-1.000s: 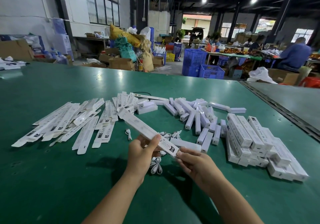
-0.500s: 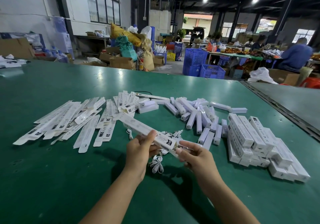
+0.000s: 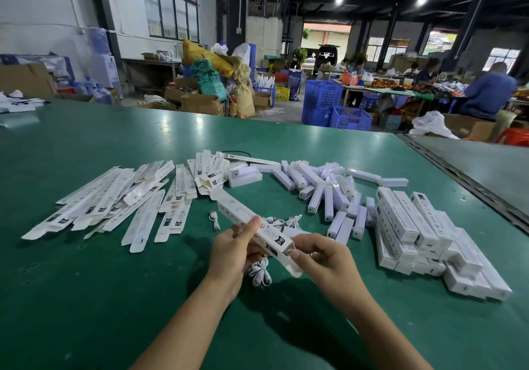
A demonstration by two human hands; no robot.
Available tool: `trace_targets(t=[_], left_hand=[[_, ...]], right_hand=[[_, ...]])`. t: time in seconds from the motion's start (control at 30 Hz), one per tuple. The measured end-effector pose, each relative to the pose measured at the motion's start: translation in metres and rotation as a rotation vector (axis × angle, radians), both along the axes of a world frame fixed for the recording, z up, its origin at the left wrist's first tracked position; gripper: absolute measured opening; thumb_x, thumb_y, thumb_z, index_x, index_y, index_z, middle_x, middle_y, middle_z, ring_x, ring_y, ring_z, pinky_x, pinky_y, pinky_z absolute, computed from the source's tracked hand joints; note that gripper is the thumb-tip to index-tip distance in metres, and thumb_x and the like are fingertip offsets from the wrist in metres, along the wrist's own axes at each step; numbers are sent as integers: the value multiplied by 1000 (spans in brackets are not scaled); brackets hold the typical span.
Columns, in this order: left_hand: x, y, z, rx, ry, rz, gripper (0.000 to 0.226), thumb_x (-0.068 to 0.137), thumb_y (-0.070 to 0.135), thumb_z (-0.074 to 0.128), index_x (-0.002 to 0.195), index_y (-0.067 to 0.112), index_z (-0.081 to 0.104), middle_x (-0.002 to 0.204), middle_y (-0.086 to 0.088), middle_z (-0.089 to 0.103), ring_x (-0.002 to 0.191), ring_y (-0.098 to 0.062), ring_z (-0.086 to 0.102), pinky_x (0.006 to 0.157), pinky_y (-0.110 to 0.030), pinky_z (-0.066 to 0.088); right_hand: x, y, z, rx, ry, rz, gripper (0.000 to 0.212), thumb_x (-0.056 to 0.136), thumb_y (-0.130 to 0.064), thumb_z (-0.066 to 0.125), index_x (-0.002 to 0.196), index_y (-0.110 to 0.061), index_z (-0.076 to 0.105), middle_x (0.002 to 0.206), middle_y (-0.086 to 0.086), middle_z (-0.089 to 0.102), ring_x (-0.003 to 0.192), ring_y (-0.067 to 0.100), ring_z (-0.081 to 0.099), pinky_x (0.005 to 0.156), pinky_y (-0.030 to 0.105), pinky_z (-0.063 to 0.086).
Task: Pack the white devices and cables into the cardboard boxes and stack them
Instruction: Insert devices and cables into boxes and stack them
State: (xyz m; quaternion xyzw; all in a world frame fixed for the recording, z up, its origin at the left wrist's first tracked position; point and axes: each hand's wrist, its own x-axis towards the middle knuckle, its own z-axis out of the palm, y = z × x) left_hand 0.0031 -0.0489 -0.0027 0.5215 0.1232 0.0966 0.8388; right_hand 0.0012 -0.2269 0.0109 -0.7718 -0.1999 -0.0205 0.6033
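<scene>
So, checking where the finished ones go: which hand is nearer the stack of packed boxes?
Right. The right hand is just left of the stack of packed boxes; the left hand is farther left, gripping the long box.

Blue crates (image 3: 323, 102) and stuffed sacks (image 3: 211, 63) stand beyond the green table (image 3: 86, 146), near seated workers (image 3: 489, 92)

The left hand (image 3: 234, 252) and the right hand (image 3: 323, 258) both grip one long cardboard box (image 3: 239, 212), which fills the gap between them. On the near side of the hands the green table (image 3: 100, 306) is open and free to pass. Left of the left hand lie flat box blanks (image 3: 114, 200). Beyond the right hand, loose white devices (image 3: 320, 186) block the way, and to its right stands a stack of packed boxes (image 3: 423, 232). A coiled cable (image 3: 259, 273) lies under the hands.
</scene>
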Motion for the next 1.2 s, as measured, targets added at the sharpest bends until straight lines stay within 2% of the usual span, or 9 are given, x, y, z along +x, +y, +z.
trace_targets(t=[0.1,0.2,0.3,0.37,0.5,0.67,0.83,1.03,1.2], left_hand=[[1,1,-1,7,-18,1,21,88,27,70,93,7,67,79,-12,76,54,-13,67,46,-19,49],[2,1,-3,87,-47,18,41,76,37,74,105,10,64,80,-12,77,54,-14,67,44,-20,47],[6,2,-9,152,-80,54,66,83,33,74,139,25,40,90,-15,77,61,-18,69,52,-26,53],[6,4,-12,207,-115,58,82,81,40,72,149,44,27,99,-16,75,71,-22,72,64,-32,56],[-2,-4,-10,337,-237,-59,61,84,39,67,141,43,46,74,0,73,65,-9,67,59,-22,54],[-5,-11,-4,224,-213,-53,29,94,15,67,119,29,64,71,0,74,66,-10,69,59,-21,54],[-4,-9,-6,192,-191,-50,30,92,11,69,116,28,66,63,3,68,59,-9,63,58,-21,53],[-2,-7,-8,195,-169,-89,32,89,12,72,117,25,66,67,-4,69,62,-15,64,60,-27,56],[-3,-15,-8,235,-156,-164,36,90,13,71,124,18,62,72,-10,71,63,-21,66,61,-36,59]], right_hand=[[-1,1,-1,-45,-43,-36,14,84,-9,75,86,-23,75,79,-8,73,65,3,59,62,20,47],[-2,1,0,-105,-131,-57,18,78,-12,81,81,-28,75,81,-12,74,70,4,66,69,21,53],[-4,2,1,-136,-236,-70,30,75,-11,84,80,-38,70,84,-18,73,73,4,69,70,14,53],[-5,4,1,-145,-257,-84,33,74,-11,84,82,-39,69,84,-20,72,72,3,69,69,13,53],[-4,7,-3,-110,-202,-119,22,77,-11,82,82,-29,70,76,-7,72,65,6,67,63,18,51],[-5,9,-3,-12,-91,-97,12,82,-12,78,90,-17,70,75,-3,73,67,10,68,63,18,50],[-5,13,-4,-58,-137,-130,14,79,-8,79,89,-15,71,73,-4,73,69,8,69,66,18,51],[-8,13,-2,-172,-368,-181,18,75,-5,82,84,-17,71,75,-14,68,68,4,67,65,13,52],[-6,16,-7,-200,-373,-300,27,70,4,74,75,-20,63,65,-6,64,56,12,60,58,24,49]])
